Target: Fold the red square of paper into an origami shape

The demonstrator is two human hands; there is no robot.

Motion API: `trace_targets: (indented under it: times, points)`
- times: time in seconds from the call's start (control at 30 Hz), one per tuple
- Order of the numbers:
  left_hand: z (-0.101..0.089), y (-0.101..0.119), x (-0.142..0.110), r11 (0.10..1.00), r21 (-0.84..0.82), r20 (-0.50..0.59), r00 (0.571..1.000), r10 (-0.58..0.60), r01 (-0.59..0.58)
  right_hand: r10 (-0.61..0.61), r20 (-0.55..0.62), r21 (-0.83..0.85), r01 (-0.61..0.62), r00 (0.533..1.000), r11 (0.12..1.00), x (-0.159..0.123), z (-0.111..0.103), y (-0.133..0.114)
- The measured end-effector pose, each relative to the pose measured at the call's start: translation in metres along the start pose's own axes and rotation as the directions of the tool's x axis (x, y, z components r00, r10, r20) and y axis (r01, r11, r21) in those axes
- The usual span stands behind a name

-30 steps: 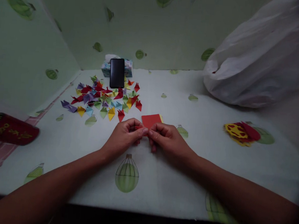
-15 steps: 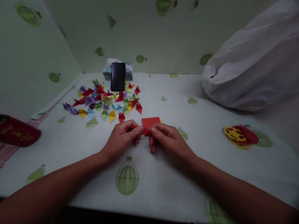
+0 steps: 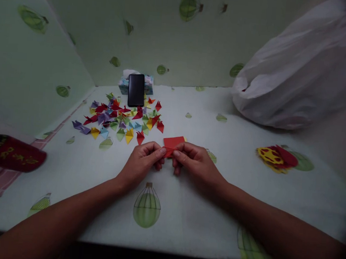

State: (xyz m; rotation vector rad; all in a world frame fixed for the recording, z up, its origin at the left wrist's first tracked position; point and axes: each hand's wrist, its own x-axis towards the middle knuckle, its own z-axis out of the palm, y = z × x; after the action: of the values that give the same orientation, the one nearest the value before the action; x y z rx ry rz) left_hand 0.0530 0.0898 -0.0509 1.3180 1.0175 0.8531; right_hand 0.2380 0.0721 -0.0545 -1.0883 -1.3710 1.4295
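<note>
Between my two hands is a small folded piece of red paper (image 3: 169, 153), mostly covered by the fingers. My left hand (image 3: 149, 155) pinches its left side between thumb and forefinger. On the other side, my right hand (image 3: 190, 158) grips it the same way. Just behind the fingertips lies a stack of square paper (image 3: 174, 141), red on top with a yellow edge showing. Many folded paper cranes (image 3: 122, 120) in red, yellow, green, blue and purple are spread over the table to the far left of my hands.
A black phone (image 3: 136, 90) leans on a tissue box (image 3: 149, 84) by the back wall. At left is a red drink can (image 3: 14, 152). A big white plastic bag (image 3: 283, 82) bulges at the back right, with red and yellow cut-out pieces (image 3: 277, 157) in front of it.
Both hands stay nearly in place, still pinching the red paper. The fingers have shifted only slightly, and the whole view has moved a touch.
</note>
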Motion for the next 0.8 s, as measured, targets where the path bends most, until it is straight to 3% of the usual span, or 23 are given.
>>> trace_targets:
  times: [0.13, 0.33, 0.8]
  points:
    - [0.0019, -0.0003, -0.0002, 0.999, 0.005, 0.040, 0.998, -0.037, 0.037, 0.013, 0.006, 0.035, -0.014, 1.000, 0.999, 0.0010, 0.0000, 0.0003]
    - [0.0037, 0.0016, -0.0011, 0.999, 0.038, 0.016, 1.000, 0.009, -0.010, 0.070, 0.040, 0.020, -0.071, 0.997, 0.997, 0.0012, 0.0007, 0.0019]
    - [0.0048, 0.0048, -0.0029, 0.981, 0.190, 0.048, 0.998, 0.035, -0.043, 0.002, -0.009, -0.071, -0.003, 1.000, 0.997, 0.0003, 0.0024, 0.0002]
